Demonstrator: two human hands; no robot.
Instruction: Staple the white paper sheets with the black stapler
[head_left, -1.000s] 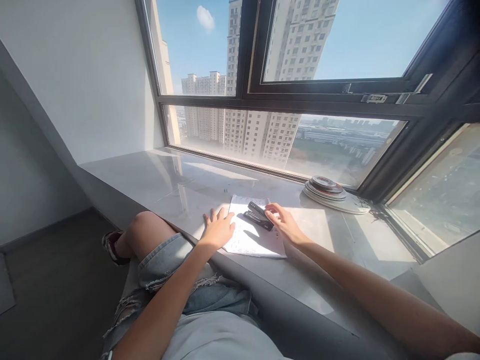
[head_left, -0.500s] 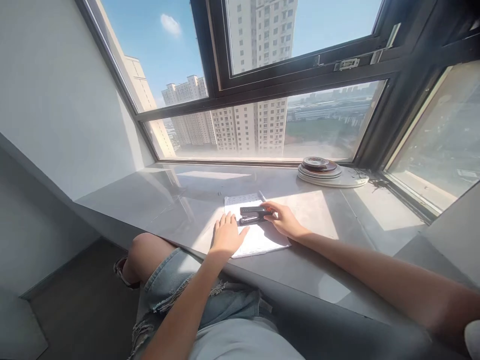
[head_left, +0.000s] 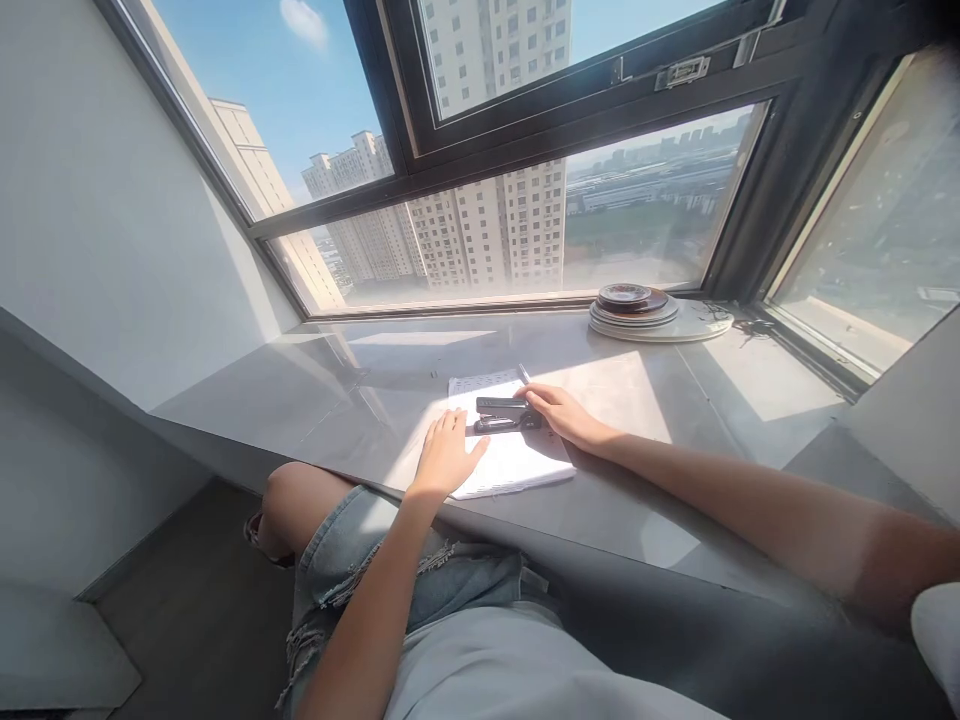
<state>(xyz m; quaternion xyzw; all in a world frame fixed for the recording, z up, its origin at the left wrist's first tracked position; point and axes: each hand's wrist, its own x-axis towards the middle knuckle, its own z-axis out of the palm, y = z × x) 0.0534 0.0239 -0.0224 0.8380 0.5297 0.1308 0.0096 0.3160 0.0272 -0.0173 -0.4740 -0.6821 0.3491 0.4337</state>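
A black stapler [head_left: 501, 408] lies over a stack of white paper [head_left: 517, 462] on the windowsill, its jaw facing left. My right hand [head_left: 562, 412] grips the stapler's rear end from the right. My left hand [head_left: 448, 450] rests flat with its fingers apart on the left edge of the paper, just short of the stapler's front end. A slim pen [head_left: 523, 374] lies at the paper's top edge, close to my right fingers. Rows of small marks show on the upper part of the sheet; I cannot read them.
A pile of plates [head_left: 634, 308] stands on the sill [head_left: 360, 375] near the right corner of the window. Dark window frames [head_left: 525, 163] rise behind the sill. My bare knee [head_left: 307, 505] and denim shorts are below its front edge.
My view has tilted slightly, shifting everything a little. The right hand has turned slightly on the stapler, and my left hand sits a little farther left from it.
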